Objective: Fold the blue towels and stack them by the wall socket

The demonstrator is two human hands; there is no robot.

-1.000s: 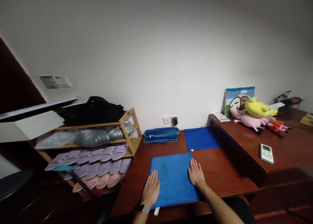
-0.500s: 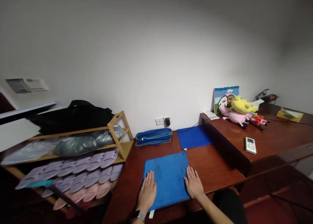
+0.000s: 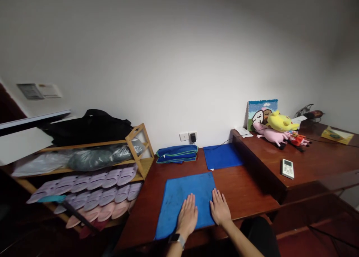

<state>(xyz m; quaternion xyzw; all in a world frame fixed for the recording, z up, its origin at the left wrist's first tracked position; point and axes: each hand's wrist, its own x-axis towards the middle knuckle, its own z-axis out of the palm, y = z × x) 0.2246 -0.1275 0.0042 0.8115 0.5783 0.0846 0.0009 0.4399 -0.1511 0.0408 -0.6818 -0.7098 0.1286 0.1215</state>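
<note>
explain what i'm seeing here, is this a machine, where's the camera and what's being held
There is no machine: these are a person's two bare hands, seen from a camera worn on the head, looking forward and down. The left hand lies flat on a spread blue cloth; the right hand lies flat at its right edge. Neither grips anything. Nearer the wall, on the same brown table, lie folded green-edged cloths and a darker blue cloth.

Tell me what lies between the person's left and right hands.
In the head view, only a strip of the light blue cloth lies between left hand and right hand.
</note>
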